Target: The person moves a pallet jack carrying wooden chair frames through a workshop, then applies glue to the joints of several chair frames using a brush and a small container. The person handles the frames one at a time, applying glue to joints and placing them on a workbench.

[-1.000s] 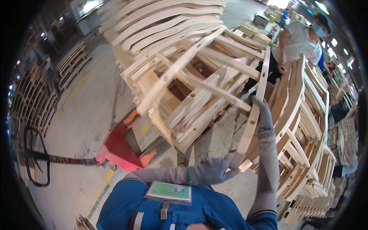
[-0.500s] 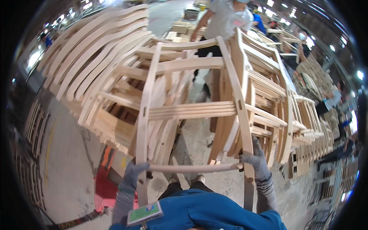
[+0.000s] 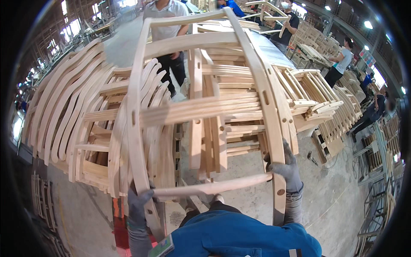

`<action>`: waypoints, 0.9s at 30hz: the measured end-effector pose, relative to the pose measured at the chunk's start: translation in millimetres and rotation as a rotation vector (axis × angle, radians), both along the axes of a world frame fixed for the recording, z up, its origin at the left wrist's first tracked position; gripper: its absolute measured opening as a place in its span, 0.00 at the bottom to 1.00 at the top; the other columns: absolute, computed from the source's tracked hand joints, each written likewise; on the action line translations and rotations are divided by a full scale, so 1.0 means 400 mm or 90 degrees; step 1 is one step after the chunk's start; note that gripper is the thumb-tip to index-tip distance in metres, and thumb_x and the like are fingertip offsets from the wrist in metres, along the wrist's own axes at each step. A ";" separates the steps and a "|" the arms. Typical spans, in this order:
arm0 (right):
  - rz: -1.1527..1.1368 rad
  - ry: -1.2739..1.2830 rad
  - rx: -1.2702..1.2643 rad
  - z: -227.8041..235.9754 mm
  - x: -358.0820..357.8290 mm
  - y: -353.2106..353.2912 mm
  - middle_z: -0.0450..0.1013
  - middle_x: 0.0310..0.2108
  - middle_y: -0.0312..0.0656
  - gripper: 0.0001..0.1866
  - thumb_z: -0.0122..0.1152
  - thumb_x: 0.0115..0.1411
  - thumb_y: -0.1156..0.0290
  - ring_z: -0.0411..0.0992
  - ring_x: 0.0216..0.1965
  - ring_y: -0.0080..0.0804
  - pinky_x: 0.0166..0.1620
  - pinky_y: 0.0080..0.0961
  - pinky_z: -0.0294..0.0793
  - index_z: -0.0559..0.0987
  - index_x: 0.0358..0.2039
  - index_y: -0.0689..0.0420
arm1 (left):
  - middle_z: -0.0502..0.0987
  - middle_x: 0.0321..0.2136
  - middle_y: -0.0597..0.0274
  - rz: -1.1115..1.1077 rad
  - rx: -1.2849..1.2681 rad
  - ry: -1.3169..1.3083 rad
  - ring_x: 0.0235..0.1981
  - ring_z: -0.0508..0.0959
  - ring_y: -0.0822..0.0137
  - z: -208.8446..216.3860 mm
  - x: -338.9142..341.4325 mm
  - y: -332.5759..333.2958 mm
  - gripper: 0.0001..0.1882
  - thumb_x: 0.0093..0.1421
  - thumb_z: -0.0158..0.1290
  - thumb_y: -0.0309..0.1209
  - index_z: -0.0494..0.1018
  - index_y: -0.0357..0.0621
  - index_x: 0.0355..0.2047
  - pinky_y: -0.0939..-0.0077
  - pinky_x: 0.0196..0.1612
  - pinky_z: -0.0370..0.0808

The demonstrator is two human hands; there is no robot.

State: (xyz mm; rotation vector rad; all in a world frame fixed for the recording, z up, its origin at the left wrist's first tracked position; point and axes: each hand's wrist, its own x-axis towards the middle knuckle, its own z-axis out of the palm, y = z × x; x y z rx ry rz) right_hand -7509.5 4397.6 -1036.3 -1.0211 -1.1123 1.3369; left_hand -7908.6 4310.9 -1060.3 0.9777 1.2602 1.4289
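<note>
Between my hands I hold a pale wooden chair back frame (image 3: 269, 124), with two long side posts, several crosspieces and a round rod (image 3: 214, 185) low down. My left hand (image 3: 139, 200), in a grey glove, is closed round the left post near the rod's end. On the opposite post, my right hand (image 3: 286, 169), also gloved, grips at about the same height. The frame tilts away from me, its top rail farthest off. Right behind it stands a stack of similar wooden frames (image 3: 239, 92), partly hidden by the one I hold.
More curved chair frames (image 3: 64, 107) are stacked at the left, and others (image 3: 314, 90) at the right. A person in a light shirt (image 3: 167, 30) stands beyond the frame. Red equipment (image 3: 121, 227) is on the floor at lower left. Other people work farther off at the right.
My view and the held frame have swung to the right. The frame now overlaps the right-hand stack; the left stack and the person in the light shirt appear farther left. Both hands keep their grip.
</note>
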 end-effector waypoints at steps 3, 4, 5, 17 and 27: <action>-0.043 0.014 0.009 -0.014 0.142 0.088 0.72 0.31 0.45 0.39 0.63 0.39 0.71 0.72 0.26 0.31 0.26 0.25 0.75 0.62 0.56 0.59 | 0.70 0.28 0.58 -0.062 -0.014 0.080 0.23 0.74 0.68 0.135 0.126 0.142 0.23 0.49 0.51 0.26 0.62 0.32 0.47 0.76 0.22 0.74; -0.058 0.012 0.003 0.001 0.170 0.117 0.72 0.31 0.43 0.35 0.59 0.41 0.67 0.71 0.24 0.28 0.24 0.21 0.74 0.64 0.53 0.61 | 0.71 0.28 0.58 -0.072 -0.010 0.087 0.24 0.73 0.69 0.181 0.186 0.199 0.23 0.49 0.51 0.27 0.64 0.32 0.46 0.77 0.25 0.73; -0.057 -0.005 0.016 0.001 0.224 0.158 0.71 0.32 0.42 0.34 0.59 0.42 0.64 0.71 0.26 0.27 0.24 0.20 0.73 0.65 0.52 0.61 | 0.71 0.28 0.59 -0.086 -0.001 0.094 0.25 0.73 0.70 0.226 0.246 0.256 0.22 0.50 0.52 0.28 0.65 0.32 0.45 0.78 0.27 0.72; -0.151 -0.536 0.363 -0.010 0.393 0.524 0.71 0.48 0.49 0.19 0.51 0.58 0.70 0.69 0.49 0.34 0.53 0.26 0.64 0.71 0.49 0.64 | 0.72 0.46 0.49 0.203 0.390 0.767 0.51 0.68 0.53 0.167 0.377 0.521 0.18 0.50 0.55 0.34 0.74 0.37 0.39 0.64 0.55 0.63; -0.119 -0.282 0.252 0.019 0.079 0.030 0.66 0.52 0.47 0.19 0.44 0.61 0.75 0.63 0.55 0.32 0.59 0.28 0.57 0.68 0.52 0.67 | 0.66 0.49 0.50 0.467 -0.149 0.891 0.50 0.64 0.48 -0.093 -0.267 0.027 0.31 0.47 0.55 0.46 0.66 0.42 0.49 0.58 0.52 0.62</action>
